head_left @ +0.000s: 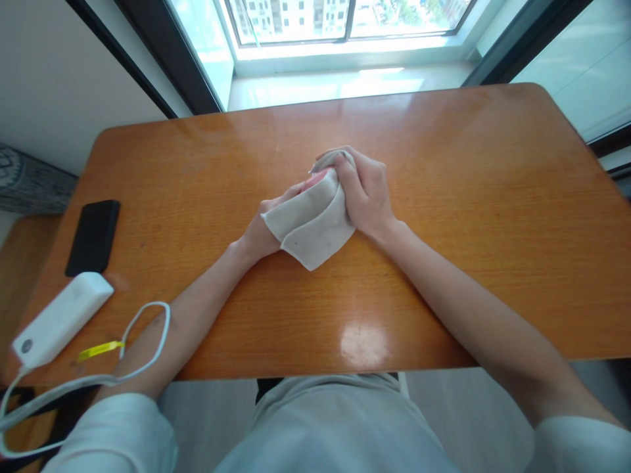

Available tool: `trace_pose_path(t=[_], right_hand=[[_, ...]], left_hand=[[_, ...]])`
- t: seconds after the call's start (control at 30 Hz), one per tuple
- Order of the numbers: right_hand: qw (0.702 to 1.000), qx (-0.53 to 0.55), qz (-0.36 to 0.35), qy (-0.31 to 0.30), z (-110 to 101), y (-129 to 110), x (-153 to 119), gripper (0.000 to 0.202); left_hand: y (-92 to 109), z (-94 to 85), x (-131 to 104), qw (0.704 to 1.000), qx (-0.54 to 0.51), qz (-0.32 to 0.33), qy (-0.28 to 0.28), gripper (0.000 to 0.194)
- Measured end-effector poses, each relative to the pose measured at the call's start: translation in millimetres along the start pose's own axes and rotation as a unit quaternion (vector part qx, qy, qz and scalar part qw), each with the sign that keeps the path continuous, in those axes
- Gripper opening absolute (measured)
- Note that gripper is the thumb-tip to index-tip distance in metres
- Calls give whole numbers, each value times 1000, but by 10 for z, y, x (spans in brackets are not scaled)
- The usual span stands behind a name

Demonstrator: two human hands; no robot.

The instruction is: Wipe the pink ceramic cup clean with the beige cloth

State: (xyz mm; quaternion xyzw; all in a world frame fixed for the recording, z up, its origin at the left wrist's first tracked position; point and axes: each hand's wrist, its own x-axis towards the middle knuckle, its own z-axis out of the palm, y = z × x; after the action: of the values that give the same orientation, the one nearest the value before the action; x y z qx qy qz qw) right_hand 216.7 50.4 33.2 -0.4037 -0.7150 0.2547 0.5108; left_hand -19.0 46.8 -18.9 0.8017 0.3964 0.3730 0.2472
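Observation:
A pale grey cloth (318,226), folded over in layers, is held between my two hands above the middle of the wooden table (468,197). My right hand (367,190) grips the cloth's upper right part, fingers curled round it. From the left, my left hand (273,220) holds the cloth, which covers most of its fingers. A bit of something pink (316,179) shows at the cloth's upper edge, between the hands; what it is I cannot make out. The cloth's lower corner hangs free toward me.
At the table's left lie a black phone (93,238) and a white power strip (63,320). Its white cable (165,335), with a yellow tag (101,350), loops over my left forearm. A window (345,23) stands behind the table's far edge.

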Motion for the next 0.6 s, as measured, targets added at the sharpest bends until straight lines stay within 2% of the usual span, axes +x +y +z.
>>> trace_pose_path(t=[0.07, 0.17, 0.27, 0.33, 0.47, 0.6], right_hand=[[992, -99, -69, -28, 13, -101, -8, 50], [956, -233, -152, -93, 93, -234, -39, 40], [912, -339, -180, -142, 211, -382, -88, 39], [893, -381, -180, -156, 279, -468, -120, 42], [895, -379, -177, -153, 330, -524, -150, 43], [921, -347, -138, -115, 251, -438, -88, 38]], left_hand=[[59, -18, 3, 1000, -13, 11, -8, 49], [111, -47, 11, 999, 3, 33, 2, 34], [76, -49, 10, 999, 26, 36, 12, 35], [22, -37, 1, 999, 38, 21, 9, 37], [-21, -17, -7, 998, 59, 16, 14, 36], [105, -28, 30, 999, 15, 46, 14, 27]])
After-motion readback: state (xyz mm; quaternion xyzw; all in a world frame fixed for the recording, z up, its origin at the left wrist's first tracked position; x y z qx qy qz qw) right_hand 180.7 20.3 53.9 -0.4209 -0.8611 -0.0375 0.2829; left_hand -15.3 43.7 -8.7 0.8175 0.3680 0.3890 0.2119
